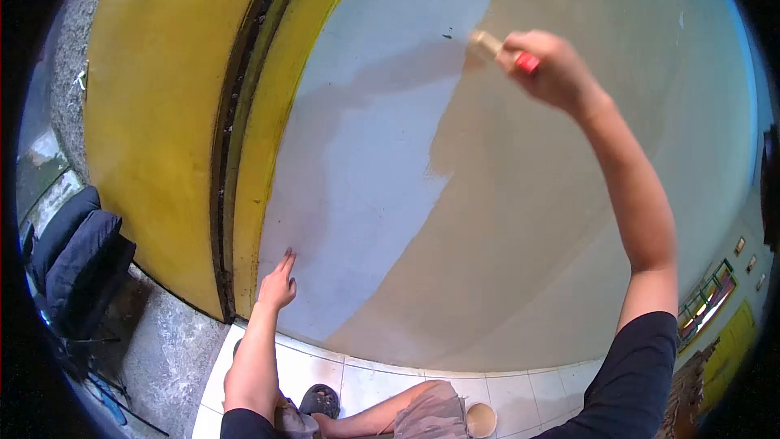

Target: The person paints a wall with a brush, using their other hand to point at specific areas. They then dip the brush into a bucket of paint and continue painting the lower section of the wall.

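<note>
High on the wall, my right hand [554, 73] grips a paintbrush [487, 45] with a red part on its handle; the hand and brush are slightly blurred. Its bristle end is at the border between the light blue-grey area [366, 154] and the tan-brown area [536, 211] of the wall. Lower left, my left hand [278, 286] holds nothing, its fingers stretched out at the blue-grey surface near the yellow frame. A round container [481, 420] with tan contents stands on the floor beside my knee.
A yellow door panel [162, 114] and a yellow frame [252, 195] with a dark gap lie on the left. Beyond them is a dark padded chair [77, 256]. White tiles [374, 374] run along the wall's foot, where my shoe [319, 400] rests. A window [707, 301] is far right.
</note>
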A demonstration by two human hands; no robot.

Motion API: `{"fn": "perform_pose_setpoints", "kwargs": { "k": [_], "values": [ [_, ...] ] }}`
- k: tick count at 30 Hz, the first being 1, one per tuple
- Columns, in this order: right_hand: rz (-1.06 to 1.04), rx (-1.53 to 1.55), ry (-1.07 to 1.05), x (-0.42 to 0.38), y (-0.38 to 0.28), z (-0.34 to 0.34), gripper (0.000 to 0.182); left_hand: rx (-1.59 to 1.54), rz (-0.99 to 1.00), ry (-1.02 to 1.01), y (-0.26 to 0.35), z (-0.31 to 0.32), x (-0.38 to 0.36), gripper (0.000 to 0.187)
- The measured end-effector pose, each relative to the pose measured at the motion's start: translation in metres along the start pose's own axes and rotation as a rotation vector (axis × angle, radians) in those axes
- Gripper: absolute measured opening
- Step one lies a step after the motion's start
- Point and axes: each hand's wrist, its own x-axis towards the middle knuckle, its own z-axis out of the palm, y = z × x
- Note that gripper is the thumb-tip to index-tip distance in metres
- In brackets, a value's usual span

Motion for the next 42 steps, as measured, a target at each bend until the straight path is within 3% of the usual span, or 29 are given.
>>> {"fn": "perform_pose_setpoints", "kwargs": {
  "k": [3, 6, 8, 9, 10, 12, 16, 21, 28, 32, 34, 39, 42],
  "values": [
    [0.024, -0.217, 0.122, 0.018, 0.034, -0.009, 0.013, 0.018, -0.017, -0.032, -0.005, -0.004, 0.003, 0.071],
    [0.065, -0.264, 0.096, 0.012, 0.047, 0.009, 0.013, -0.012, 0.015, 0.016, -0.006, 0.004, 0.000, 0.071],
    [-0.096, -0.216, 0.026, -0.004, 0.018, 0.037, 0.013, 0.002, 0.008, -0.017, -0.004, -0.002, -0.006, 0.071],
    [-0.081, -0.155, -0.009, -0.018, -0.016, 0.047, 0.008, 0.002, 0.011, -0.018, -0.004, -0.003, -0.007, 0.071],
    [-0.246, -0.278, -0.164, -0.030, -0.046, 0.057, 0.006, -0.001, 0.009, -0.017, -0.004, -0.005, -0.005, 0.071],
    [-0.150, 0.086, -0.088, -0.080, -0.114, 0.096, 0.006, -0.003, 0.015, -0.024, 0.000, -0.006, -0.003, 0.071],
    [0.046, 0.414, -0.436, -0.135, -0.217, 0.104, 0.010, -0.014, -0.004, -0.029, 0.003, -0.003, -0.001, 0.072],
    [0.179, 0.489, -0.330, -0.139, -0.193, 0.111, 0.013, 0.009, 0.003, -0.028, 0.002, 0.001, 0.000, 0.072],
    [0.237, 0.056, -0.059, -0.076, -0.092, 0.047, 0.013, 0.005, -0.010, -0.054, 0.004, -0.003, -0.003, 0.072],
    [0.114, -0.158, -0.042, -0.081, -0.110, 0.050, 0.009, -0.005, -0.002, -0.052, 0.000, -0.002, 0.000, 0.073],
    [0.054, -0.173, -0.209, -0.103, -0.135, 0.078, 0.007, -0.003, 0.001, -0.050, 0.002, -0.002, -0.001, 0.073],
    [0.030, 0.342, -0.297, -0.160, -0.246, 0.138, 0.011, -0.002, 0.007, -0.043, 0.001, -0.001, 0.000, 0.073],
    [0.109, 0.487, -0.260, -0.155, -0.258, 0.136, 0.013, 0.008, -0.025, -0.073, 0.006, -0.005, -0.001, 0.074]
  ]
}}
